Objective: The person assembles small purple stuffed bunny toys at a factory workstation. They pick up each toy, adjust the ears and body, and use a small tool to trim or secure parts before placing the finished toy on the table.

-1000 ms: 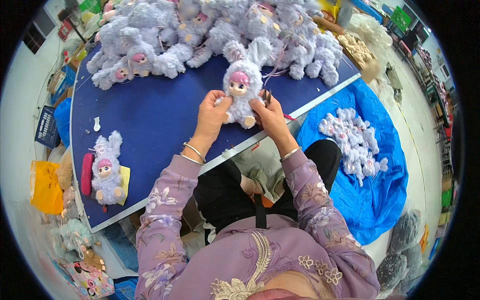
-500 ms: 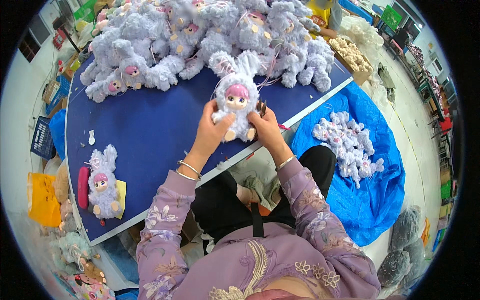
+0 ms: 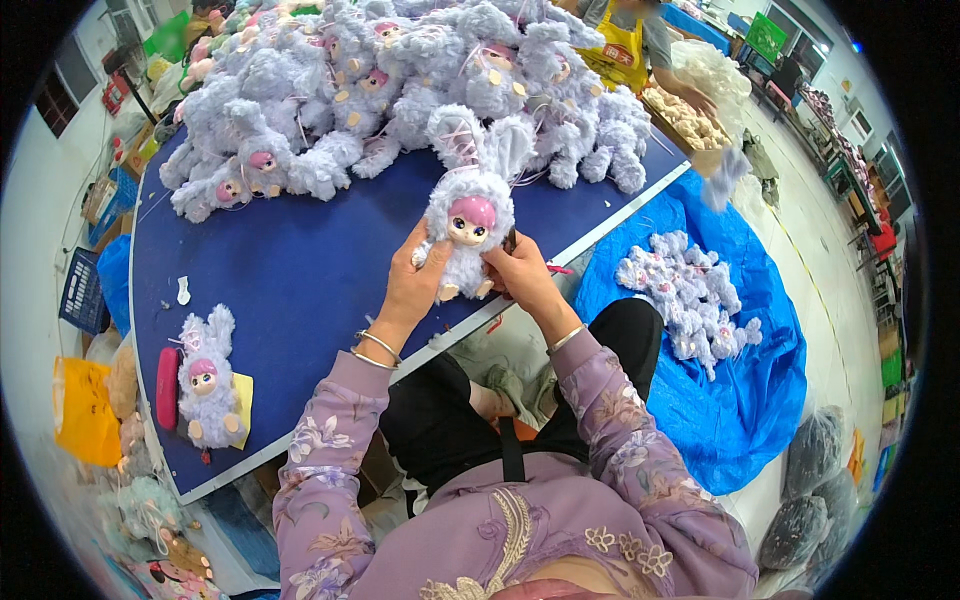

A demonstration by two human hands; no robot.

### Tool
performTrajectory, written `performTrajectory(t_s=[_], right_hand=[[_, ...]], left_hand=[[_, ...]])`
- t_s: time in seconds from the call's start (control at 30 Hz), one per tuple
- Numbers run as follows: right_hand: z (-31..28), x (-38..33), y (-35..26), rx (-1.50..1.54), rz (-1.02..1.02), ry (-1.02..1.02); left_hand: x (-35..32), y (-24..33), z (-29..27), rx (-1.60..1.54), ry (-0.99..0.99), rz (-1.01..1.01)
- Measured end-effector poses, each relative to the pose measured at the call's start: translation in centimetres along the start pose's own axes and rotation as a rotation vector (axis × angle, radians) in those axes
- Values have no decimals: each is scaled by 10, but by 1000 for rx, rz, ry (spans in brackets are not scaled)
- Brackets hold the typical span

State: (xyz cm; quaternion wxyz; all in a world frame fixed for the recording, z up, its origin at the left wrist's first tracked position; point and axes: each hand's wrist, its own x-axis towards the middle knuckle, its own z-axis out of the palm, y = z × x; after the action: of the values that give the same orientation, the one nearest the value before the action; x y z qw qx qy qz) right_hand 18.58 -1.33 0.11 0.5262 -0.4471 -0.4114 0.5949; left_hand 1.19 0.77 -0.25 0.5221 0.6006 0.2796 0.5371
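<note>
Grips a lilac plush rabbit [image 3: 470, 222] from both flanks, holding it squarely between the left hand [image 3: 415, 285] and the right hand [image 3: 527, 278]. Presses the left thumb onto the belly just below the face, with the other left fingers curled behind the flank, partly out of sight. Lays the right thumb against the opposite side of the belly, likewise with fingers bent and mostly hidden. Has a small dark object [image 3: 510, 241] at the right hand, just beside the rabbit, too small to identify. Holds the rabbit face up toward the head, with long ears pointing away, pink lacing on the left one in view, and beige feet sticking out below the thumbs. Holds it at the near edge of a blue table [image 3: 300, 270]; cannot tell whether touching the surface or raised above it. Wears bangles [image 3: 378, 348] on the left wrist and a bangle [image 3: 566, 338] on the right, next to floral lilac sleeves [image 3: 330, 430]. Has a second plush rabbit [image 3: 207, 392] lying well to the left of the hands, between a red case [image 3: 167, 388] and a yellow paper [image 3: 243, 405]. Faces a large heap of plush rabbits [image 3: 310, 100] just beyond the held one's ears. To the right, has a blue sheet [image 3: 720, 430] spread beside the table, bearing a cluster of lilac plush pieces [image 3: 685, 300]. Farther off, has company: a co-worker's hand [image 3: 697, 97] over a box [image 3: 705, 160] of beige pieces [image 3: 680, 118].
</note>
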Motion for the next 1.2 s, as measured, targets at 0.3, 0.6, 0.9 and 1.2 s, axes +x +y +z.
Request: performTrajectory(t_s=[0.3, 0.6, 0.9, 1.2], right_hand=[[8, -18, -10, 80, -91, 42], [-50, -22, -102, 398, -685, 338], [-124, 81, -54, -1086, -397, 635], [-80, 48, -52, -587, -554, 476]], left_hand=[[1, -3, -5, -46, -2, -37], [7, 11, -5, -219, -9, -130], [9, 8, 5, -114, -75, -217], [8, -2, -2, -79, -92, -272]])
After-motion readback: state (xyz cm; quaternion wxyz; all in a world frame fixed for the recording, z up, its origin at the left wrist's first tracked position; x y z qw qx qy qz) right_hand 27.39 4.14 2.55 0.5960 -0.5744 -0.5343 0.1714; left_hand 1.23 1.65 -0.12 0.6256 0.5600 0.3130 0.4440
